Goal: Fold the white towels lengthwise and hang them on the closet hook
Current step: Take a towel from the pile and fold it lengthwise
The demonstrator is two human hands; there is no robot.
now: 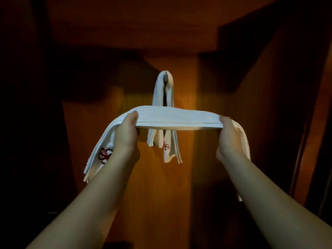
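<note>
I hold a white towel (177, 116), folded into a long narrow band, stretched level in front of me. My left hand (125, 135) grips it on the left and my right hand (229, 139) grips it on the right. Both ends droop past my hands; the left end shows a red embroidered flower. Behind it, another folded white towel (162, 92) hangs over the metal closet hook (166, 76) on the wooden back panel. Its lower ends, one with a small red flower, show below the towel I hold.
A wooden shelf (125, 33) spans overhead above the hook. A wooden closet side panel or door (287, 105) stands at the right. The left side is dark. The orange-lit back panel (185, 177) runs down below the hanging towel.
</note>
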